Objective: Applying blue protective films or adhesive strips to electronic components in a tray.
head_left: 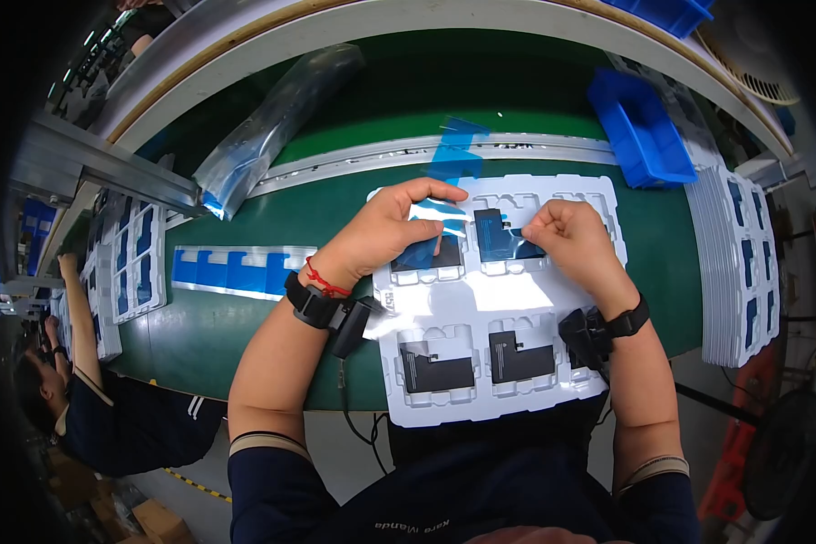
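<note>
A white moulded plastic tray [444,413] lies in front of me, its pockets holding several flat black L-shaped batteries [521,358]. My left hand [399,227] is over the upper left pocket, its thumb and fingers curled on a shiny clear-blue film [440,213]. Beneath that film, a black battery [440,265] is partly hidden. At the upper middle pocket, another battery [494,227] has a blue film on it. My right hand [571,240] pinches the right edge of this film. The right fingertips are beside the battery's notch.
Left on the green table lies a strip of blue films [245,272]. Another blue film [458,150] hangs over the metal rail [363,165]. A clear plastic bag [272,127], a blue bin [644,136] and stacked trays [739,263] surround the work. A co-worker [91,408] sits left.
</note>
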A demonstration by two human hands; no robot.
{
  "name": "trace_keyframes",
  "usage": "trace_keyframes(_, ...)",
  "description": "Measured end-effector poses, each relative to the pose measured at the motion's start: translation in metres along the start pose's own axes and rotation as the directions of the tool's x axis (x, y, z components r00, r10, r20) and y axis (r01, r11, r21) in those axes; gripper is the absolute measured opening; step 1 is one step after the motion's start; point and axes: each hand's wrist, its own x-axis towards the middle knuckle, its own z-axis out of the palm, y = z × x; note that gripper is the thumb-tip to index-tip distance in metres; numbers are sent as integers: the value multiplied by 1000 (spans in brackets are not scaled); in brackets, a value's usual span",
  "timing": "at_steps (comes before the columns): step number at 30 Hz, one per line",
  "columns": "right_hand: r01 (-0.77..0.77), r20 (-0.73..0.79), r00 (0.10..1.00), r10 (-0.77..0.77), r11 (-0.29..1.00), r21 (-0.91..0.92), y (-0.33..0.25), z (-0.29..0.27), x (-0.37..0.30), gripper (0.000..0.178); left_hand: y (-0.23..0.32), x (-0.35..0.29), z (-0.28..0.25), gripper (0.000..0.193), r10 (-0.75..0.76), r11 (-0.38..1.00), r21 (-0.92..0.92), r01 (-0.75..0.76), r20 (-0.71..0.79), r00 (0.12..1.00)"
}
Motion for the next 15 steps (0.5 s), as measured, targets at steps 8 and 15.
trace_keyframes(8,52,-101,993,-64,992,-116,-10,6,-4,11,1,1,2,37,22,1000,13,-22,-10,1000)
trace_keyframes(15,102,-127,983,-134,967,-233,-14,8,-6,12,-1,1,1,38,24,1000,16,-24,4,1000)
